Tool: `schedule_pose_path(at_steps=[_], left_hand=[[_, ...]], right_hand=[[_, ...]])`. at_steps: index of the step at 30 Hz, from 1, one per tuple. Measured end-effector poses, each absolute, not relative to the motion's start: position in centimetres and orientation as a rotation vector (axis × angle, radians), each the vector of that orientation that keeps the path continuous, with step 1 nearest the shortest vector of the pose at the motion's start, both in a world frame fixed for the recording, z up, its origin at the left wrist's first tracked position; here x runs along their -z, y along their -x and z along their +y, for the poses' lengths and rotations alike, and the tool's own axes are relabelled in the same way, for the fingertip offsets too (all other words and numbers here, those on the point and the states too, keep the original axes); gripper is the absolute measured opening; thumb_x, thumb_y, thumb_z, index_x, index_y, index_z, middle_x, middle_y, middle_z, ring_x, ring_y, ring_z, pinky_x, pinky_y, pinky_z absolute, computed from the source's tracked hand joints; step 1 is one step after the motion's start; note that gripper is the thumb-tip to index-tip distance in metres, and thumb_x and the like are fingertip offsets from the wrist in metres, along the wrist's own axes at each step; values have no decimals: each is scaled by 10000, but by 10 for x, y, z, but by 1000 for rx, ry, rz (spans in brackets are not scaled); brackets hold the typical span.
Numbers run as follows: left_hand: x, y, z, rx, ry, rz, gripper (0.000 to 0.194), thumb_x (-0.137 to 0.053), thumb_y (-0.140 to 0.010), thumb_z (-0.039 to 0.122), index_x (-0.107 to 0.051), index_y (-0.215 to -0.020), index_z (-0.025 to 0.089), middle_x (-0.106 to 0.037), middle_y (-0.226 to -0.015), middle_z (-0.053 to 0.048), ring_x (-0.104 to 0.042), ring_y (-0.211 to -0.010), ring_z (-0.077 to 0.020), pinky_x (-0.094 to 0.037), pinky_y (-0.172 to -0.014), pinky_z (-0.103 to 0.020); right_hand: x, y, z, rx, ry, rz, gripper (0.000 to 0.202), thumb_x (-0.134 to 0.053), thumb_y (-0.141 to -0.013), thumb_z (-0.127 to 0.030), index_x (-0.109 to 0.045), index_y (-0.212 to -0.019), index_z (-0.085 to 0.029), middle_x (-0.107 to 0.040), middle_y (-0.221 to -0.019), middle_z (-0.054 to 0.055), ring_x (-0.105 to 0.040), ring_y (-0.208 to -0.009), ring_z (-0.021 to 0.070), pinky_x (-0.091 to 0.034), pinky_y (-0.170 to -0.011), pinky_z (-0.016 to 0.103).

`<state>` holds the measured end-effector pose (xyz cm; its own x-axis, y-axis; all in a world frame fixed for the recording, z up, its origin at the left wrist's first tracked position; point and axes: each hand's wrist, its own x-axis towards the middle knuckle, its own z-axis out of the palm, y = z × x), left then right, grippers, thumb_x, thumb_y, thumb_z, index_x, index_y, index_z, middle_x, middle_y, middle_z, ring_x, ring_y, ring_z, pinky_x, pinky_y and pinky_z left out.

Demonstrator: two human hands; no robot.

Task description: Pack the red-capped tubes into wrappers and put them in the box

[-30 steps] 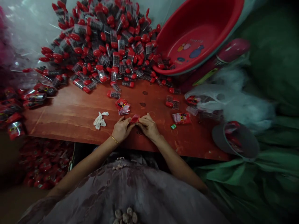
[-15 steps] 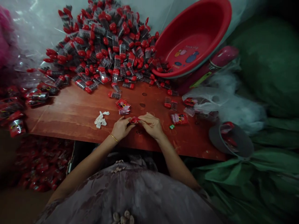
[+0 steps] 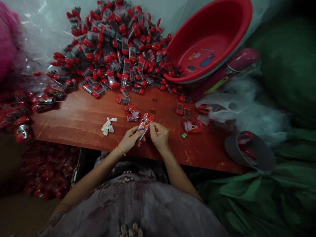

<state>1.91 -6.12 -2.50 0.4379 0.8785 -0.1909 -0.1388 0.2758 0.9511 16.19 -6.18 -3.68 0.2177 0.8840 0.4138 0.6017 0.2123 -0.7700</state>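
Note:
My left hand (image 3: pixel 131 139) is closed on the lower end of a shiny red packet (image 3: pixel 145 124), held tilted above the front of the table. With its fingers pinched, my right hand (image 3: pixel 159 134) grips the packet's upper right side. Just behind them lies a small stack of flat red wrappers (image 3: pixel 131 113). A crumpled white piece (image 3: pixel 108 126) is to the left of my hands. Another flat red and pink wrapper (image 3: pixel 192 127) and a tiny green packet (image 3: pixel 184 135) rest to the right.
A large heap of clear tubes with red caps (image 3: pixel 123 56) covers the table's back. A red basin (image 3: pixel 209 42) leans at the back right. Filled red packets (image 3: pixel 44 100) lie left. A grey bin (image 3: pixel 237 149) stands at the right edge.
The red packet has come up into view between my hands, its printed face now showing. My right hand has turned more upright. The whole view has shifted slightly.

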Motion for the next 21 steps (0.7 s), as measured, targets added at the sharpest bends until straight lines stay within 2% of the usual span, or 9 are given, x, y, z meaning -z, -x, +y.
schedule_pose_path(at_steps=[2, 7, 11, 13, 16, 21], left_hand=[[23, -19, -58, -803, -1096, 880, 280, -553, -772, 424, -504, -756, 149, -575, -571, 28, -422, -337, -51, -305, -351, -187], [18, -17, -58, -779, -1155, 953, 243, -537, -767, 384, -480, -696, 159, -578, -548, 31, -399, -305, -40, -278, -335, -187], [19, -10, -71, -765, -1136, 994, 235, -538, -771, 381, -511, -715, 154, -553, -513, 44, -399, -308, -49, -269, -338, -195], [23, -6, -76, -819, -1091, 991, 262, -550, -771, 401, -555, -821, 145, -578, -553, 39, -450, -356, -60, -334, -391, -201], [30, -3, -75, -931, -988, 950, 386, -598, -744, 425, -562, -1003, 141, -638, -654, 7, -565, -486, -99, -447, -543, -244], [39, -4, -67, -970, -880, 831, 429, -662, -709, 377, -554, -1059, 153, -683, -823, -45, -660, -689, -164, -500, -727, -327]], right_hand=[[40, -158, -61, -316, 1512, -1462, 324, -466, -840, -355, -642, -643, -168, -589, -567, 14, -524, -544, 137, -405, -575, 256], [49, -153, -47, -480, 1597, -1293, 360, -435, -823, -370, -577, -554, -179, -441, -446, -34, -415, -444, 114, -338, -465, 229], [47, -173, -36, -209, 1655, -1298, 358, -425, -819, -330, -496, -494, -195, -448, -468, -21, -420, -486, 116, -335, -516, 234], [42, -182, -33, -194, 1660, -1251, 351, -432, -819, -349, -504, -512, -196, -439, -462, -25, -417, -480, 114, -327, -505, 230], [38, -186, -31, -354, 1599, -1210, 344, -437, -818, -400, -561, -580, -184, -440, -459, -36, -436, -463, 113, -323, -474, 219], [53, -176, -22, -402, 1670, -1273, 359, -428, -820, -418, -622, -655, -165, -488, -489, -25, -441, -470, 118, -325, -481, 224]])
